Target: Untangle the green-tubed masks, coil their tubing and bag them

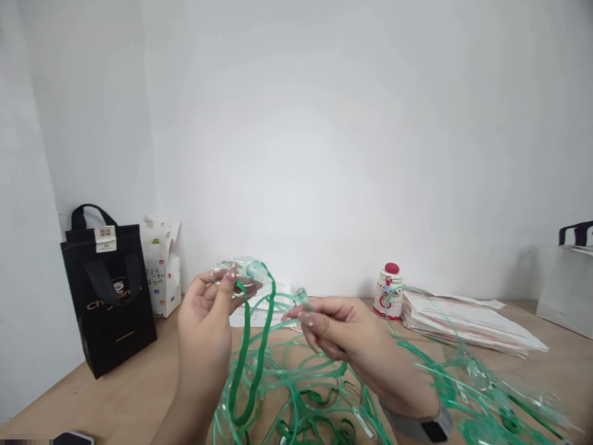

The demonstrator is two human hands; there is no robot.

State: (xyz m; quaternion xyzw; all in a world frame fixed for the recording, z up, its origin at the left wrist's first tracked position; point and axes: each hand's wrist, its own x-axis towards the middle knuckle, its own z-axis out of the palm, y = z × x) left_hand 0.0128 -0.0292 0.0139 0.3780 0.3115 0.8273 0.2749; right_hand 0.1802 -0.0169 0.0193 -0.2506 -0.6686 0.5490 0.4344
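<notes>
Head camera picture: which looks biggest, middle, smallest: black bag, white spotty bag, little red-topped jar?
1. Black paper carrier bag
2. White spotted paper bag
3. Small red-capped white jar
The black bag stands slightly nearer.

Bright even light, blurred lower edges

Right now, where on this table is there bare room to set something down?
The table is bare between the black bag and the left hand, which holds a mask, and in a smaller strip between the packets and the white bag at right. Crowded: tubing, pinched by the right hand, fills the middle and spreads right.
</notes>
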